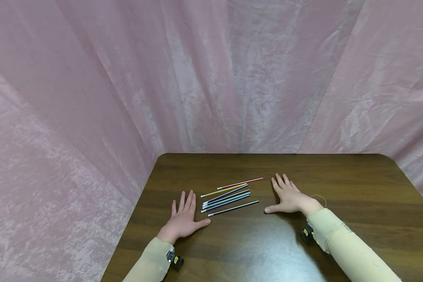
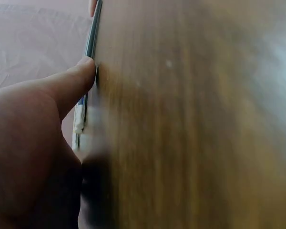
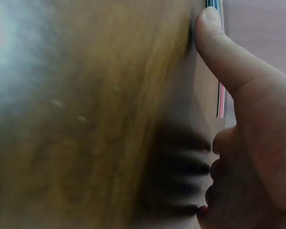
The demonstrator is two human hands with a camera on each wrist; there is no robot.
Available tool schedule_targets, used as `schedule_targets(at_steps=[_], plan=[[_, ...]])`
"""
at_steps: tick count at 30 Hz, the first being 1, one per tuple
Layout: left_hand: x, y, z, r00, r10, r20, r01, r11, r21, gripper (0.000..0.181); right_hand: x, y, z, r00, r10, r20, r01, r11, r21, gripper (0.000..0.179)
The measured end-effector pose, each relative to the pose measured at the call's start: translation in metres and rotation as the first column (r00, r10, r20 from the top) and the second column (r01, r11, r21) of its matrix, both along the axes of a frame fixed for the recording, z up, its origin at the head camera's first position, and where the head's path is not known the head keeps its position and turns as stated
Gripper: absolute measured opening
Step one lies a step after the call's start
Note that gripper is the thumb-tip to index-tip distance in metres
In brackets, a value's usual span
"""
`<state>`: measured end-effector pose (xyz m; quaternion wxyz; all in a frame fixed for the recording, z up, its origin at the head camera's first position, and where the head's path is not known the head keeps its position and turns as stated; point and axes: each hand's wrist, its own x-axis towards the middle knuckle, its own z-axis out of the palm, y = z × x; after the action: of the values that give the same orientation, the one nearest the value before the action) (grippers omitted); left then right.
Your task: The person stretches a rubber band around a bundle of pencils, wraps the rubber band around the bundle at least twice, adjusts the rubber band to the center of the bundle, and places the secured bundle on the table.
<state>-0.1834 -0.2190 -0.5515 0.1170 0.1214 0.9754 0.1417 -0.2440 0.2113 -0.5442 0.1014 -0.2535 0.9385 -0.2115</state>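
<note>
We observe the pencils (image 1: 226, 201) lying on the table (image 1: 356, 188); our left hand (image 1: 182, 221), fingers extended, is just left of the pencils; our right hand (image 1: 289, 199), fingers likewise extended, is to their right

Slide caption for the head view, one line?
Loose pencils lie on a wood-grain table between a person's open left hand and right hand.

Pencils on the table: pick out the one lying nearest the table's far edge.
The red pencil. It is the only red one, just beyond the yellow pencil; all the others lie nearer the head camera.
</note>
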Motion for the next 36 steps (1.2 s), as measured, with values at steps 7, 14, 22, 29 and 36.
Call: schedule_targets(at_steps=[7, 14, 22, 29, 36], plan=[[0.0, 0.003, -0.008, 0.999, 0.019, 0.035, -0.019, 1.0, -0.012, 0.118, -0.001, -0.014, 0.0, 0.997, -0.031, 0.068, 0.029, 0.999, 0.025, 0.127], [-0.006, 0.008, -0.01, 0.999, 0.035, 0.027, -0.035, 0.999, -0.016, 0.121, -0.005, -0.021, 0.002, 0.999, -0.013, 0.049, 0.012, 1.0, 0.021, 0.127], [-0.013, 0.016, -0.006, 0.998, 0.059, 0.007, -0.059, 0.998, -0.032, 0.121, -0.021, -0.02, -0.016, 1.0, -0.022, -0.021, 0.023, 0.999, 0.036, 0.134], [-0.018, 0.021, -0.004, 0.997, 0.078, -0.022, -0.079, 0.996, -0.046, 0.123, -0.025, -0.023, -0.014, 0.999, -0.012, -0.04, 0.013, 1.0, 0.023, 0.136], [-0.018, 0.025, -0.003, 0.997, 0.073, -0.01, -0.074, 0.996, -0.052, 0.121, -0.026, -0.024, -0.02, 0.997, 0.027, -0.073, -0.027, 1.0, 0.005, 0.134]])
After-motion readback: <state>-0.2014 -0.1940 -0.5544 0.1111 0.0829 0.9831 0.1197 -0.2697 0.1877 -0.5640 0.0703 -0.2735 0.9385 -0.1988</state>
